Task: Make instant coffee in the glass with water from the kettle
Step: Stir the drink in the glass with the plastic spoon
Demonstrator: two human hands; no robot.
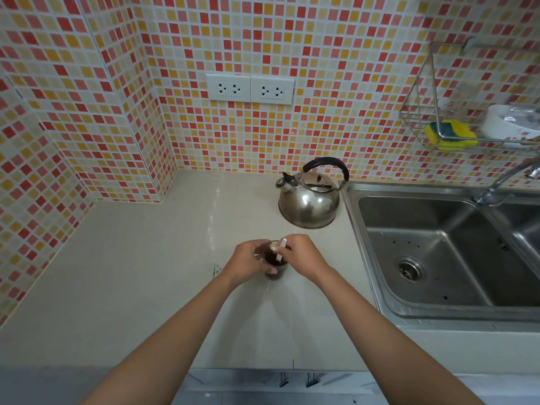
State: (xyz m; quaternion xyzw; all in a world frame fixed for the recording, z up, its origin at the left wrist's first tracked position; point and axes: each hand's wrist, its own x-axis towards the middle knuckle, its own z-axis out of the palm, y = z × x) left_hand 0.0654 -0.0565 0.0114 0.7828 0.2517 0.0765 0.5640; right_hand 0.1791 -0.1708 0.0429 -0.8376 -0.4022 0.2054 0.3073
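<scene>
A small glass (274,271) holding dark brown coffee stands on the pale counter, in the middle of the view. My left hand (248,263) wraps around its left side. My right hand (301,254) pinches a white spoon handle (281,249) that slants down into the dark liquid. The steel kettle (309,200) with a black handle sits upright farther back, just left of the sink, and neither hand touches it.
A steel double sink (438,247) with a tap (502,182) fills the right side. A wire rack (455,118) on the tiled wall holds a yellow sponge and a white tub. Two wall sockets (249,88) sit above the counter (131,273).
</scene>
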